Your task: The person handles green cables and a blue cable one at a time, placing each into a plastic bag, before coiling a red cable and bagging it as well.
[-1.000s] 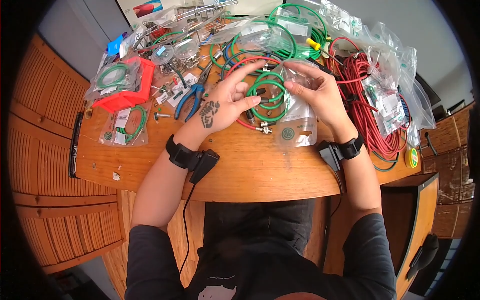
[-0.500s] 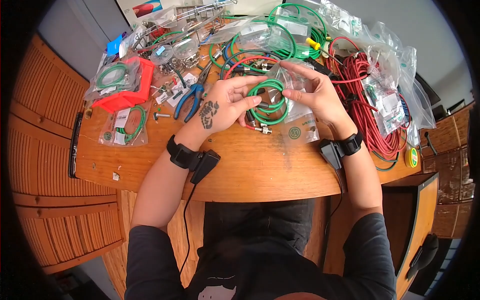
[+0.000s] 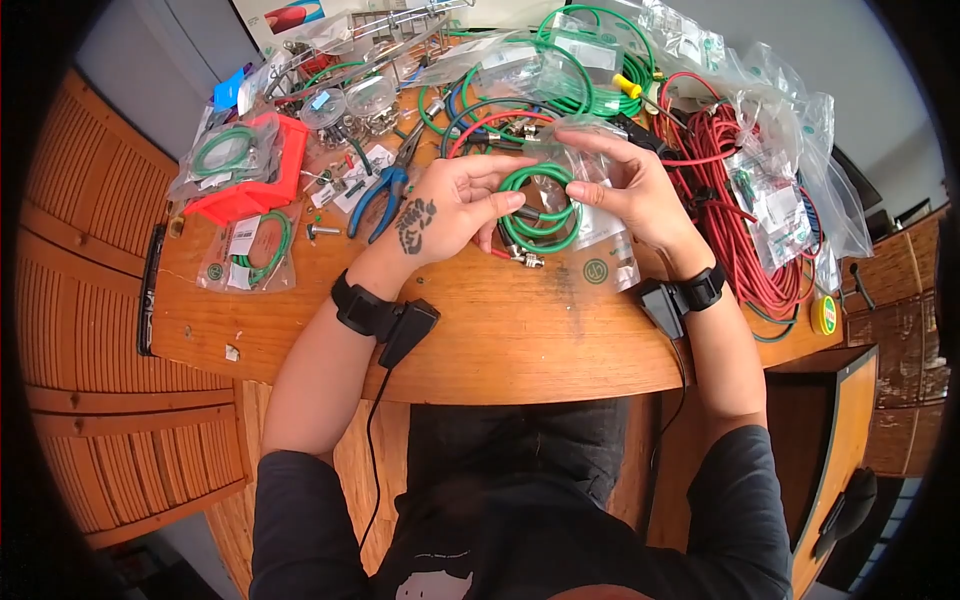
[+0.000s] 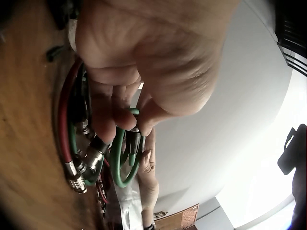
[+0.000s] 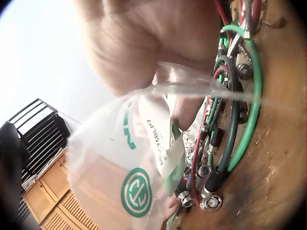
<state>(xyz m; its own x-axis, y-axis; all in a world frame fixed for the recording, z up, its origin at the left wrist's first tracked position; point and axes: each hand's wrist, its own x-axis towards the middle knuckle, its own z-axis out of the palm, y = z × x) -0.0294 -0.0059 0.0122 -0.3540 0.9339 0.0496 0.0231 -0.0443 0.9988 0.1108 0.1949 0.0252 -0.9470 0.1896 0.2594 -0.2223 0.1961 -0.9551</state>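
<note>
Between both hands, in the head view, is a small coil of green cable (image 3: 548, 245). My left hand (image 3: 445, 212) pinches its left side between thumb and fingers. My right hand (image 3: 645, 195) pinches its right side, thumb on the loops, with a clear plastic bag (image 3: 612, 262) hanging under that hand. A black-sleeved connector (image 4: 135, 142) lies along the coil in the left wrist view. In the right wrist view the bag's green logo (image 5: 137, 192) and a printed white label (image 5: 156, 132) are in front of the fingers, partly hiding the coil.
Blue-handled pliers (image 3: 382, 203) lie left of the hands, near a red bin (image 3: 290, 165) and a bagged green cable (image 3: 262, 252). Bundled red cable (image 3: 722, 150) fills the right side. Loose cables and bags crowd the back. A red cable's metal connector (image 3: 533, 261) sits below the coil.
The green loops have drawn together into a tighter, neater coil. My right hand and the bag have shifted slightly, the bag's lower end swinging right. The left hand has barely moved.
</note>
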